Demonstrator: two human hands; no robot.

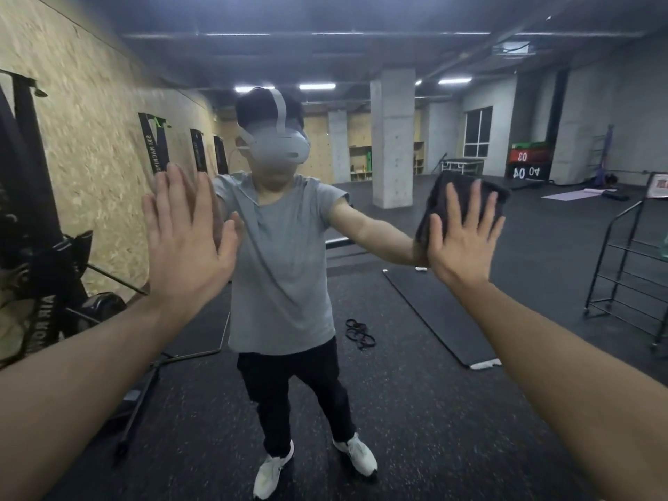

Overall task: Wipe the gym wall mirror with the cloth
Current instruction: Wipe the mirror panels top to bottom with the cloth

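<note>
The dark rubber floor (415, 410) carries a black mat (439, 312) at four o'clock and coiled black bands (359, 333) near centre.

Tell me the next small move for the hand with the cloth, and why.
Probably slide the right hand sideways across the mirror, keeping the dark cloth pressed flat. Its fingers are straight and spread on the cloth against the glass, and the left hand rests flat on the mirror as a brace, so a wiping stroke looks ready.

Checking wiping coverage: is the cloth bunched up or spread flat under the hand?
Bunched. The dark cloth sits as a thick folded wad, pressed against the mirror by the right hand's straight fingers.
</note>
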